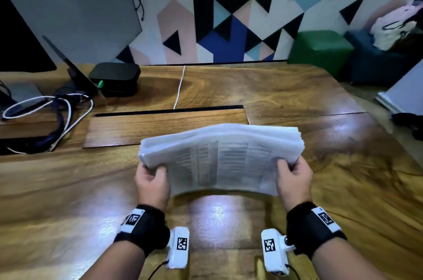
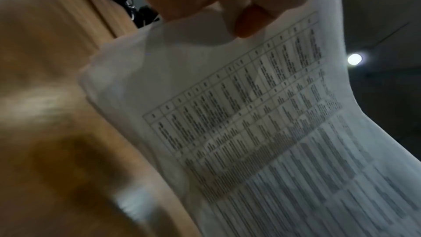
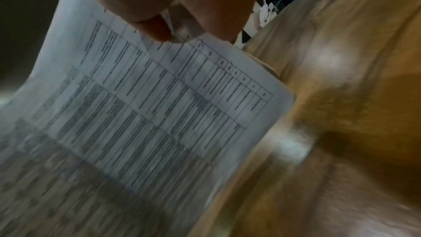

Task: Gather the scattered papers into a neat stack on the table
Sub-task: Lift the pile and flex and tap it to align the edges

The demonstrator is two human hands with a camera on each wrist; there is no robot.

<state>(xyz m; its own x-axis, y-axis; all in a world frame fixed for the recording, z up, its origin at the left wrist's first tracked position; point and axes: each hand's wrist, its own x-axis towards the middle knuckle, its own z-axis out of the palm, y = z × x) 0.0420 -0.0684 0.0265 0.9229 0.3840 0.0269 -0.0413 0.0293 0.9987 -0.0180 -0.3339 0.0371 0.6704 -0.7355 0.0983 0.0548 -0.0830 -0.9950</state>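
Note:
A bundle of white papers (image 1: 220,158) printed with tables hangs in the air above the wooden table (image 1: 68,188), bowed in the middle. My left hand (image 1: 152,176) grips its left edge, thumb on the near face. My right hand (image 1: 293,176) grips the right edge the same way. In the left wrist view my thumb (image 2: 250,19) presses on the papers (image 2: 262,123). In the right wrist view my thumb (image 3: 157,26) pinches the printed sheets (image 3: 148,105). The fingers behind the bundle are hidden.
At the back left lie a black box (image 1: 114,76), a tangle of white and dark cables (image 1: 57,115) and a white cable (image 1: 179,87). A wooden flap (image 1: 164,128) with a dark slot sits behind the papers. Green and blue stools (image 1: 320,48) stand beyond the table.

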